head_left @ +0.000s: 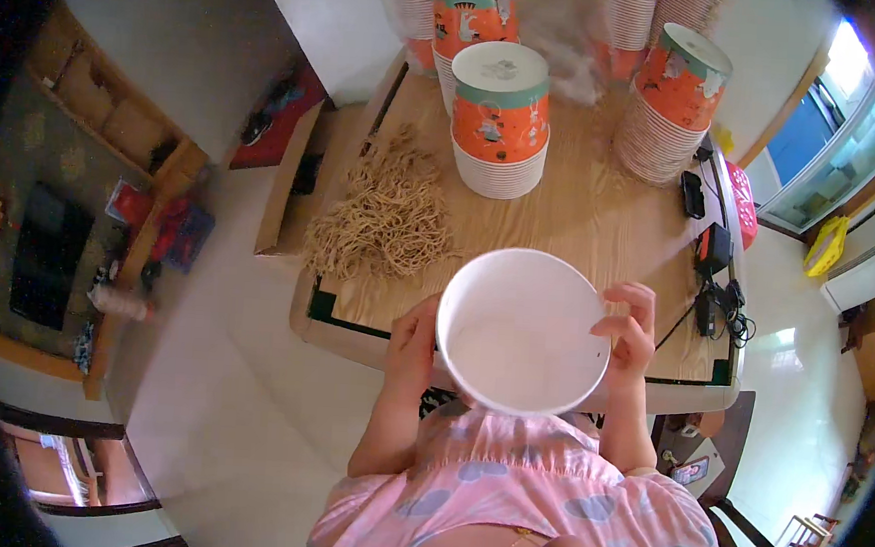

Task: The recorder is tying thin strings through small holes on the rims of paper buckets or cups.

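A white paper bucket (524, 334) is tilted so that its open mouth faces me, just over the near edge of the table. Its inside looks bare, and two small dark holes show near the rim on the right. My left hand (414, 337) grips the bucket's left side, with its fingertips hidden behind the wall. On the opposite side, my right hand (631, 331) has bent fingers at the rim and holds the bucket there. A loose heap of tan twisted paper cords (391, 216) lies on the table beyond my left hand.
Beyond the bucket stands an upside-down stack of orange-and-green paper buckets (500, 122). More stacks (673, 102) rise at the back right and back left. A black power adapter (712, 248) with cables lies along the right edge of the wooden table (581, 217). An open cardboard box (287, 189) adjoins its left side.
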`<state>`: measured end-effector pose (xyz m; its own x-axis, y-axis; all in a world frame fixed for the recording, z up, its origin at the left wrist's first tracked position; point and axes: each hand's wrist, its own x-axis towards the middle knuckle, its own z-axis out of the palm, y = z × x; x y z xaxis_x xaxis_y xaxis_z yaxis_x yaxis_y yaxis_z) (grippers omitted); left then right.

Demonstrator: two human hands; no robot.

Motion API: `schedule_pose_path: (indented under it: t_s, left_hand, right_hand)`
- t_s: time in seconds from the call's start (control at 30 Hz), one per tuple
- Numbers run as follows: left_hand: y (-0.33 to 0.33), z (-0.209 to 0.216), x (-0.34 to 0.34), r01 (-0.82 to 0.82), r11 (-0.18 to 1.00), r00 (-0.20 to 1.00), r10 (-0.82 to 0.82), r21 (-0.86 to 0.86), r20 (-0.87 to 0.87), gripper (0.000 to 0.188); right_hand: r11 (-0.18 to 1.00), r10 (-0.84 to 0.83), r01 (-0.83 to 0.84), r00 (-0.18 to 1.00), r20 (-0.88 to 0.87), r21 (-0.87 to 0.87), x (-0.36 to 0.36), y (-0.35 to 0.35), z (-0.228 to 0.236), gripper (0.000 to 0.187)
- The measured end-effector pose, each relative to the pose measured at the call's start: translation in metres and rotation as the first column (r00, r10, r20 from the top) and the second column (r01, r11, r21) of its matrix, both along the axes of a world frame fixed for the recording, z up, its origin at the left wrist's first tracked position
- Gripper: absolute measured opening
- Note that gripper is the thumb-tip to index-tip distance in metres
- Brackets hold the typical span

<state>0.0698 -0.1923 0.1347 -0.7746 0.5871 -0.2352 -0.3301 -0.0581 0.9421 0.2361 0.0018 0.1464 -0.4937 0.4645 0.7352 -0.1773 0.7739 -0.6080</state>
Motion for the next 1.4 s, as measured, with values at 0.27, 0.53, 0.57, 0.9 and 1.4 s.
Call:
schedule_pose_path:
  t_s: [0.27,0.53,0.57,0.9,1.4]
  left_hand:
    - [0.026,-0.013,-0.003,0.146,0.963,0.929,-0.212,-0.225,-0.304,0.051]
    - [0.033,-0.071,-0.012,-0.104,0.989,0.899,0.049,-0.103,-0.435,0.019]
    - [0.029,-0.074,-0.014,-0.114,0.988,0.898,0.057,-0.105,-0.436,0.019]
    - [0.033,-0.102,-0.090,-0.485,0.840,0.619,0.135,-0.241,-0.774,0.011]
    - [0.040,0.133,-0.145,-0.093,0.944,0.754,0.274,0.316,-0.598,0.014]
  right_hand:
    - [0.992,0.096,-0.096,0.995,-0.007,0.084,0.015,-0.012,0.005,0.010]
    - [0.947,0.069,-0.153,0.957,0.283,0.284,0.011,-0.018,-0.001,0.032]
    - [0.950,0.025,-0.124,0.946,0.324,0.288,0.011,-0.018,-0.004,0.032]
    - [0.964,-0.019,-0.115,0.869,0.494,0.239,0.010,-0.031,-0.011,0.026]
    - [0.994,-0.078,0.097,0.938,0.337,-0.040,-0.014,0.046,0.050,0.012]
